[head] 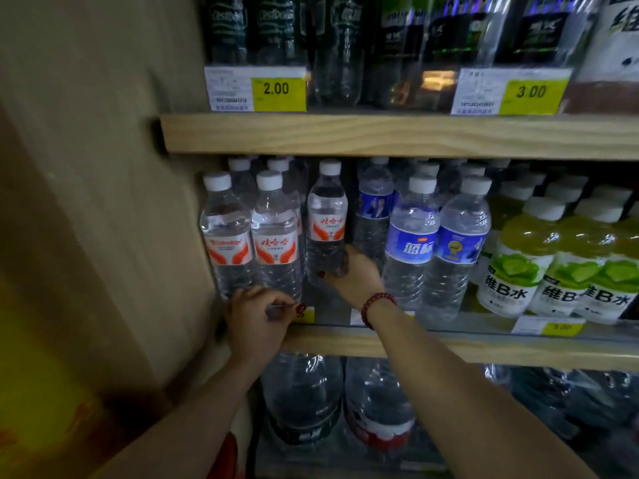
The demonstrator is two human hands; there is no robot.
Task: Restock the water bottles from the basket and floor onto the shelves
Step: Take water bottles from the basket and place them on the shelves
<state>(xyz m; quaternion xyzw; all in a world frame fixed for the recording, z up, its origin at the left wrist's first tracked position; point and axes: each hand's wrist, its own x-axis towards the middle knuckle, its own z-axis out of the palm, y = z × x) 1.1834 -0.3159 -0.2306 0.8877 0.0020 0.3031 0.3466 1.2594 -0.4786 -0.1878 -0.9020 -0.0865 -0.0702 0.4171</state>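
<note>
Her right hand (pixel 352 274) grips the lower half of a red-labelled water bottle (pixel 326 219), upright on the middle shelf (pixel 484 347) between two matching bottles (pixel 275 236) and the blue-labelled ones (pixel 411 243). Her left hand (pixel 257 316) curls at the shelf's front edge; I can't tell whether it holds anything.

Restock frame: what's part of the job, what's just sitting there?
Job: red-label bottle gripped by right hand; left hand by front red-label bottles; middle shelf.
Bystanders: blue-label bottles, green drinks, price tags, top-shelf dark bottles, large bottles below.
</note>
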